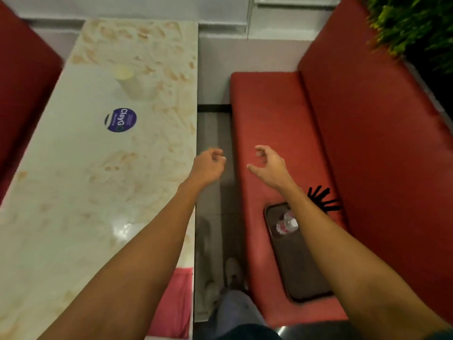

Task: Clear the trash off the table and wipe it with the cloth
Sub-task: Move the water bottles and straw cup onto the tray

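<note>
A marble-patterned table [73, 192] fills the left half of the view. A paper cup [133, 81] stands far back on it, blurred. A pink cloth [175, 303] lies at the table's near right corner, partly under my left forearm. My left hand [208, 165] hangs past the table's right edge with its fingers loosely curled and holds nothing. My right hand [268, 165] hovers over the red bench seat, fingers loosely curled, also empty. A dark brown tray [296, 273] on the bench holds a crushed plastic bottle [286, 225].
A round purple sticker [120, 119] sits on the table top. Red benches [269, 114] flank the table on both sides. A black comb-like thing [321, 196] lies beside the tray. Green plants [414, 23] are at the top right. My legs and shoes [232, 271] stand in the gap.
</note>
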The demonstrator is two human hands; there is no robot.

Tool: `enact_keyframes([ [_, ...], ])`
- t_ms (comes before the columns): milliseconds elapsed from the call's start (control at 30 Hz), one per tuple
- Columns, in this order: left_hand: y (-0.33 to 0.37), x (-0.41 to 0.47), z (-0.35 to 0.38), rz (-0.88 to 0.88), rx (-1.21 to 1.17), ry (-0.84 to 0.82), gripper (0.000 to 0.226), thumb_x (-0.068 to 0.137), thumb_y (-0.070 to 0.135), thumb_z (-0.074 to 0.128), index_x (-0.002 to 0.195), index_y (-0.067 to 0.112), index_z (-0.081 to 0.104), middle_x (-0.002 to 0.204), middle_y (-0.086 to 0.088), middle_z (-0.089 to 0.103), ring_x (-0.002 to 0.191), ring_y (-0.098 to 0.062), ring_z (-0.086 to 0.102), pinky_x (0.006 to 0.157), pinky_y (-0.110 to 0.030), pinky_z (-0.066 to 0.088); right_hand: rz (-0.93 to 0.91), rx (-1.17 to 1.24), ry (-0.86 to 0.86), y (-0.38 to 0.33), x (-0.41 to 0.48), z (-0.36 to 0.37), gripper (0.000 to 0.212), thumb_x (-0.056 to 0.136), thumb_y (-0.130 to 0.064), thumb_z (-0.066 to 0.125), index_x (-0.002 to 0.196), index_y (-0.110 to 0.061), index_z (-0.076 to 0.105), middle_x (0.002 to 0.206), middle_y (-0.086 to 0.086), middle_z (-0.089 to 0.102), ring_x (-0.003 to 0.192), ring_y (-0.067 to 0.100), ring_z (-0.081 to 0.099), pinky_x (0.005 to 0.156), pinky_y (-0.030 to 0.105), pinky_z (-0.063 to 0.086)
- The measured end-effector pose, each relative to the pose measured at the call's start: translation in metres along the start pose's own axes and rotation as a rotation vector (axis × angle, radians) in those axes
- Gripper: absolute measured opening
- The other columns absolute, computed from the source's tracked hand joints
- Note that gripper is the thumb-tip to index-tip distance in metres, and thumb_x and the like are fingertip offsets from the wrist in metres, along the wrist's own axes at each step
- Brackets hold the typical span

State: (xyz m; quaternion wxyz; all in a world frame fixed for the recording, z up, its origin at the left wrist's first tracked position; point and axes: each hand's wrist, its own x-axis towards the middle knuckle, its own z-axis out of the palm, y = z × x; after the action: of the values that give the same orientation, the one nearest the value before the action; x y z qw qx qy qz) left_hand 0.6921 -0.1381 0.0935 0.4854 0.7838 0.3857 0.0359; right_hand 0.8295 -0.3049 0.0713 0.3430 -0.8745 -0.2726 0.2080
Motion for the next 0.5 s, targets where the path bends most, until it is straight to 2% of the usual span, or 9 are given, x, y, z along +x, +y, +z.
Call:
enact_keyframes([
  [100, -0.017, 0.008, -0.043, -0.052, -0.058, 0.114, 0.036, 0.104, 0.027, 0.06, 0.139, 0.016, 0.061, 0.131, -0.003, 0.066, 0.12, -0.021, 0.062, 0.096, -0.026, 0.047, -0.105, 0.004, -0.096, -0.051, 0.028, 0.025, 0.064, 0.088, -0.025, 0.084, 0.144, -0.015, 0.056, 0.126, 0.002, 0.064, 0.11, 0.018, 0.06, 0.094, 0.022, 0.046],
  [233, -0.039, 0.022, -0.094, -0.132, -0.123, 0.26, 0.04, 0.104, 0.027, 0.062, 0.142, 0.017, 0.056, 0.137, -0.004, 0.062, 0.124, -0.022, 0.061, 0.098, -0.031, 0.049, -0.243, 0.025, -0.184, -0.11, 0.069, 0.062, 0.065, 0.09, -0.026, 0.083, 0.146, -0.014, 0.053, 0.126, -0.001, 0.062, 0.111, 0.014, 0.057, 0.1, 0.03, 0.05],
  [333, -0.059, 0.039, -0.132, -0.189, -0.174, 0.363, 0.042, 0.103, 0.027, 0.062, 0.143, 0.016, 0.054, 0.137, -0.004, 0.061, 0.117, -0.019, 0.061, 0.093, -0.031, 0.049, -0.29, 0.054, -0.261, -0.151, 0.104, 0.094, 0.065, 0.09, -0.031, 0.082, 0.146, -0.019, 0.052, 0.128, -0.003, 0.061, 0.114, 0.016, 0.058, 0.094, 0.03, 0.051],
  [400, -0.067, 0.049, -0.151, -0.212, -0.184, 0.412, 0.042, 0.103, 0.027, 0.062, 0.142, 0.014, 0.054, 0.135, -0.004, 0.062, 0.112, -0.016, 0.06, 0.09, -0.029, 0.045, -0.311, 0.067, -0.297, -0.17, 0.124, 0.111, 0.065, 0.091, -0.034, 0.081, 0.147, -0.022, 0.051, 0.13, -0.004, 0.06, 0.113, 0.015, 0.058, 0.088, 0.025, 0.048],
  [500, -0.077, 0.079, -0.182, -0.256, -0.225, 0.492, 0.04, 0.103, 0.027, 0.062, 0.14, 0.016, 0.057, 0.132, -0.001, 0.064, 0.115, -0.018, 0.063, 0.088, -0.028, 0.045, -0.356, 0.063, -0.348, -0.204, 0.168, 0.14, 0.067, 0.091, -0.037, 0.081, 0.148, -0.024, 0.049, 0.131, -0.005, 0.06, 0.113, 0.014, 0.059, 0.084, 0.02, 0.047],
])
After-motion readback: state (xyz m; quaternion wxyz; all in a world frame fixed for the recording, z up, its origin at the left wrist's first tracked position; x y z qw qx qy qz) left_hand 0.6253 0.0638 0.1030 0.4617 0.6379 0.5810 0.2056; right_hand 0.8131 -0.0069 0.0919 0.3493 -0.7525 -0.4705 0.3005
